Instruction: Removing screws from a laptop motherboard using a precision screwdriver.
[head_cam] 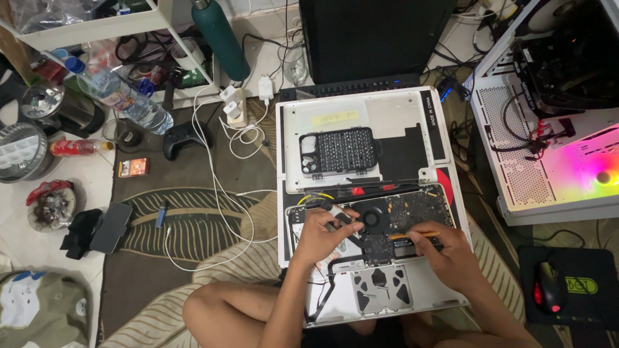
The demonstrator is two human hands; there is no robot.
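Your left hand (320, 233) pinches a small black part beside the fan; your right hand (445, 248) grips an orange-handled tool, at three o'clock. The opened laptop (412, 206) lies between your knees; its board looks fragile, so steady it by the metal edges.

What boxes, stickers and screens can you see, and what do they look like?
Small box: on the rug left of the laptop, flat, orange and dark.
Yellow sticker: on the silver laptop cover, a pale rectangle.
Black strip label: along the cover's right edge, narrow with white print.
Dark screen: top centre, black, switched off.
Bottle label: around the lying clear bottle, colourful.
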